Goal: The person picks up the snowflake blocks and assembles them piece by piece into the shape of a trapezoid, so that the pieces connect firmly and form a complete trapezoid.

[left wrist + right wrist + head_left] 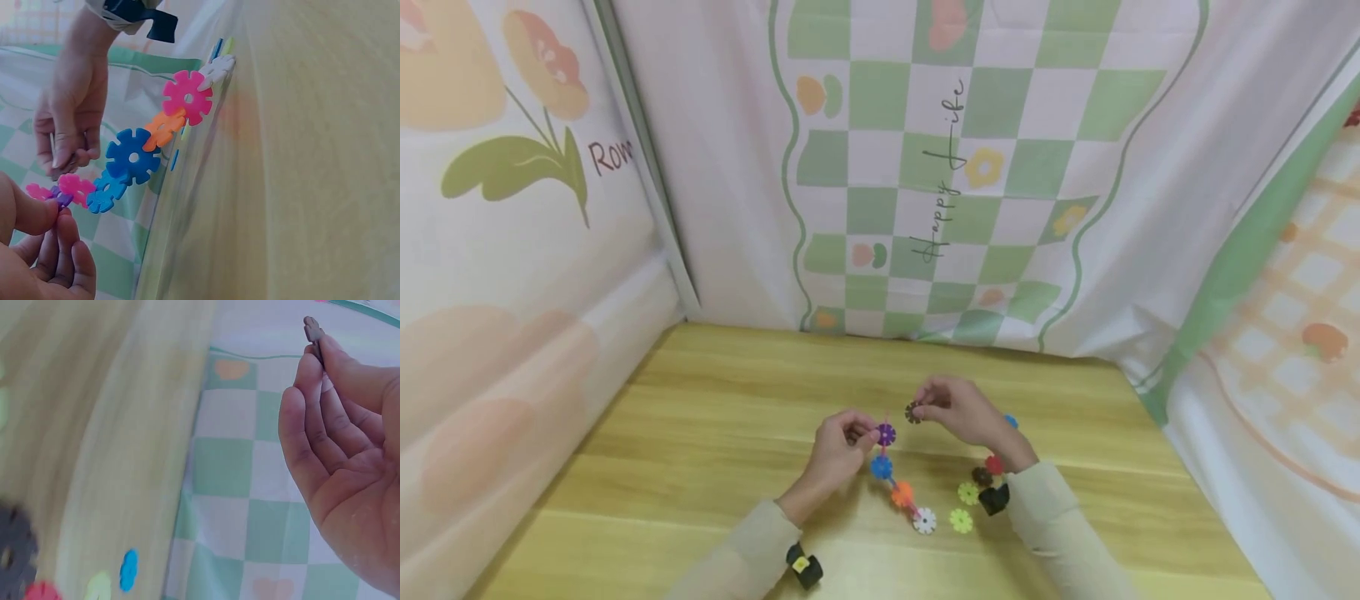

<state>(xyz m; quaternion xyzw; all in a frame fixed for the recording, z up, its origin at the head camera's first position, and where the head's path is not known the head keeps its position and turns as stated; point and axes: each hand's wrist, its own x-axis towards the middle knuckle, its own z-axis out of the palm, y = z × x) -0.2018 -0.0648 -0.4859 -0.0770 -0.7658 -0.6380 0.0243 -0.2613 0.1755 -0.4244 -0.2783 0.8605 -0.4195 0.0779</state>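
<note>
My left hand [837, 450] pinches a purple notched flower-shaped disc [886, 434] between thumb and fingers. It belongs to a chain of interlocked discs, with a blue disc [133, 156], an orange disc [164, 130], a pink disc [187, 98] and a white disc [925, 522] along it. The chain hangs down toward the table. A pink disc [37, 191] sits just past the purple one. To the right and slightly higher, my right hand [958, 411] holds a single dark brown disc [314, 339] by its edge, apart from the chain.
On the wooden table [715, 400], loose discs lie near my right wrist: yellow-green discs [961, 522], a brown disc [981, 476], a red disc [994, 464] and a blue disc [128, 570]. A checkered curtain [955, 167] hangs behind the table's far edge.
</note>
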